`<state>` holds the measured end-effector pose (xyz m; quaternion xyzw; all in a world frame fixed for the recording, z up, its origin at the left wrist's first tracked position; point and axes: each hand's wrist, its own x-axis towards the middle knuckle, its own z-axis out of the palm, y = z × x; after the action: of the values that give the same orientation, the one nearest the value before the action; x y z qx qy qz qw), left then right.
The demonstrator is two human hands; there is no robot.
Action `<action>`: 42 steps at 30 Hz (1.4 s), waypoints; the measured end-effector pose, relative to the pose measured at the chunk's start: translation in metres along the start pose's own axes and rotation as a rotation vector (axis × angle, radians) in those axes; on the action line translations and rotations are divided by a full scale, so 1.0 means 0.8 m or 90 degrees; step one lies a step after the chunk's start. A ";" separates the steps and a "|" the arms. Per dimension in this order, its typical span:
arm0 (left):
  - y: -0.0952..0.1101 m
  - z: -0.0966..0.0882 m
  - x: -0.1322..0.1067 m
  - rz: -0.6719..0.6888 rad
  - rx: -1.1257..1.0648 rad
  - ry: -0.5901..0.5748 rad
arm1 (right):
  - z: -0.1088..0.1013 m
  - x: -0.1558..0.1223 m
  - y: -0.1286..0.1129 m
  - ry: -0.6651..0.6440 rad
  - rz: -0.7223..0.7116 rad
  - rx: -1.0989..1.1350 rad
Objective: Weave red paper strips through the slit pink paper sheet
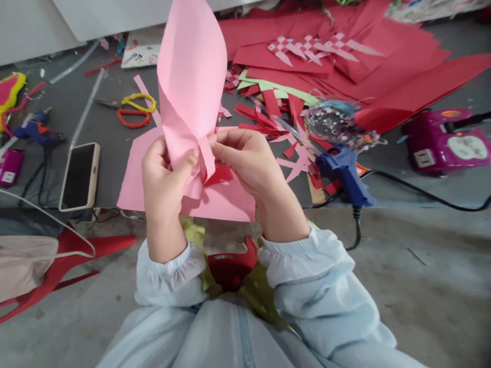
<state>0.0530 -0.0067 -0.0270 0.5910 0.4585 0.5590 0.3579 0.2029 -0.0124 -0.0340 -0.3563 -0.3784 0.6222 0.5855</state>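
My left hand (164, 174) grips the lower part of a large curved sheet of pink paper (194, 71), its thumb pressed on the front. The paper stands upright above the table and narrows toward my hands. My right hand (243, 156) pinches a narrow pink paper strip (207, 158) at the sheet's right side, close to my left thumb. Under both hands lies a flat pink sheet (230, 202) at the table's front edge. A red paper piece (219, 175) shows just below the strip.
Yellow-and-orange scissors (134, 110) and a phone (80, 176) lie to the left. Rightward are a blue glue gun (343, 171) with a black cord, a bag of beads (332, 120) and a purple box (447, 143). Red paper sheets (345, 76) with woven paper fish (307, 46) fill the back.
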 end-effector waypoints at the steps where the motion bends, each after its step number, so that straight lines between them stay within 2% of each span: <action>1: 0.000 0.000 0.000 0.003 -0.007 0.000 | -0.001 0.000 0.000 -0.009 0.005 -0.001; 7: 0.005 0.003 -0.001 -0.017 -0.016 0.001 | -0.002 -0.002 -0.004 -0.013 0.002 -0.020; 13: 0.008 0.009 -0.005 -0.048 -0.045 0.027 | 0.005 -0.001 0.001 0.011 -0.006 0.038; 21: 0.001 0.015 -0.002 0.005 -0.064 0.081 | 0.008 0.001 0.006 0.028 0.011 0.082; 29: -0.003 0.007 -0.001 -0.027 -0.047 0.050 | -0.003 -0.002 -0.010 -0.050 0.111 0.079; 36: 0.003 0.012 -0.002 -0.039 -0.054 0.060 | -0.001 -0.002 -0.003 -0.029 0.069 0.091; 42: 0.011 0.020 -0.005 0.002 -0.095 0.104 | 0.005 0.001 0.005 0.012 0.031 0.076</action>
<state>0.0701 -0.0115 -0.0221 0.5156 0.4424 0.6387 0.3613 0.1972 -0.0122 -0.0357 -0.3356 -0.3263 0.6543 0.5940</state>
